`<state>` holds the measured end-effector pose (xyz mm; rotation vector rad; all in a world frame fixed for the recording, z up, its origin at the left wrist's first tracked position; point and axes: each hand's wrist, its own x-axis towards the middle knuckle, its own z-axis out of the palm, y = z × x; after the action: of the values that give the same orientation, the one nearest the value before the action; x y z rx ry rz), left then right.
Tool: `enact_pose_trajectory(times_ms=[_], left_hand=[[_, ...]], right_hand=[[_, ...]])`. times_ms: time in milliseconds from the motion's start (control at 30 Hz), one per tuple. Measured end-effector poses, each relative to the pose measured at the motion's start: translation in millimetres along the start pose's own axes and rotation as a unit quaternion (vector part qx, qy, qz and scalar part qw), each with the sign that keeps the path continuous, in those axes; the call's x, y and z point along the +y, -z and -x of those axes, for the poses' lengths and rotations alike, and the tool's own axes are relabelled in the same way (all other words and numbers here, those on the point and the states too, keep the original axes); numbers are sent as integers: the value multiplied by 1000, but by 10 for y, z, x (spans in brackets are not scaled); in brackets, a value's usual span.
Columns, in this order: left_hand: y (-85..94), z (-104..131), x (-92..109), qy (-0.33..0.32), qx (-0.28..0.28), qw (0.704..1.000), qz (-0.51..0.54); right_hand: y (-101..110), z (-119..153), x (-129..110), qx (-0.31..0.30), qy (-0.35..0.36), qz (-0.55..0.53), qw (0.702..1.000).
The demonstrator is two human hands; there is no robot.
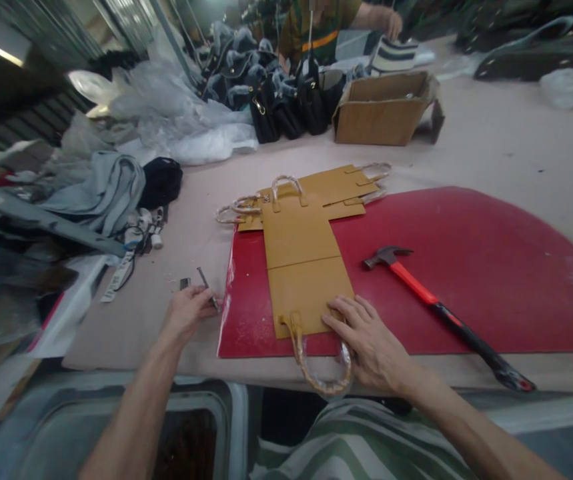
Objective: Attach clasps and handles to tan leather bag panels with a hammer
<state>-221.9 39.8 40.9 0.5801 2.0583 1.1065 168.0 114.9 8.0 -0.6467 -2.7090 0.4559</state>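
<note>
A mustard-yellow bag panel point(302, 267) lies on the red board, a crease across its middle and a plastic-wrapped handle point(323, 385) looping past the table's near edge. My right hand point(366, 337) rests on the panel's near right corner, fingers spread beside the handle. Left of the board, my left hand point(189, 312) pinches a short, thin metal rod point(208, 288) between thumb and fingers. A small dark metal block point(185, 283) sits just beyond those fingers. On the board to the right lies a claw hammer point(433, 303) with a red and black handle.
More yellow panels with wrapped handles point(346, 185) lie under and beyond the front one. Farther back are black bags point(286, 110), a cardboard box point(381, 110) and clear plastic wrapping point(181, 123). Across the table stands another person point(331, 30). A grey bin point(239, 413) is below the near edge.
</note>
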Motion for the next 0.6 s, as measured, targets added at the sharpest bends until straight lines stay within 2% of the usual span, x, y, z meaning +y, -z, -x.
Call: enact_pose_trajectory(times_ms=[100,233,333,433,600], left_hand=[[-217,213,23,-1,-52,972,228],[-621,463,66,0,-114,938,327],[-910,598,73,-13,-146,933,329],[-1128,707,69,-65,-155,942,291],[-1317,860,80,-166,-162,954,189]], right_hand=[[2,-10,-4,-5,-10,-3,1000],[-6,-17,-5,-10,-12,-4,1000],[-1,-21,-7,-17,-12,-3,1000],[15,-29,-9,-21,-12,-4,1000],[25,-34,0,-7,-2,-8,1000]])
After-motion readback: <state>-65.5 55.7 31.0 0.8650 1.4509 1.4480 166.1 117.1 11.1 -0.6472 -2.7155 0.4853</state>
